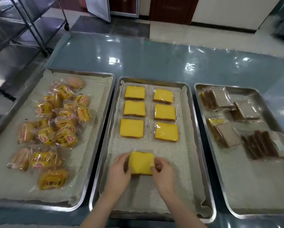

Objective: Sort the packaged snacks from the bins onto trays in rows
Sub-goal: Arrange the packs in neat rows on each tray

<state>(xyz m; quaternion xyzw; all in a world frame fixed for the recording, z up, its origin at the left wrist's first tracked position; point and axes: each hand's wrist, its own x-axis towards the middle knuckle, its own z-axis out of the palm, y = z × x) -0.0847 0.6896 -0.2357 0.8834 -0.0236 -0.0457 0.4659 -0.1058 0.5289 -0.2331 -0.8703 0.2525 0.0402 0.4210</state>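
Yellow cake packs, middle tray (152, 80): six cakes (165, 112) laid flat on the liner, two columns of three, rows roughly even, far half of tray.

Held cake (141, 162): seventh pack, at the near half of the middle tray, below the left column. Left hand (120, 170) pinches its left edge and right hand (162, 170) pinches its right edge. Both hands are clamped on the one pack. Cannot tell whether it touches the liner or is just above it.

Left tray (78, 71): buns (62, 122) in printed wrappers, loose heap, overlapping, no rows.

Right tray (253, 186): brown packs (227, 137) in small stacks, some on edge, scattered over the far half. Not in rows.

All three trays sit side by side on the counter (154, 55). No bins in view.

Progress (judgement): early to middle. Three rows of cake done, fourth row being started. Room in the middle tray for perhaps two more rows. Buns and brown packs look unsorted, so most of the work is left.

Next: set the held cake in line under the left column, matching the row gap.
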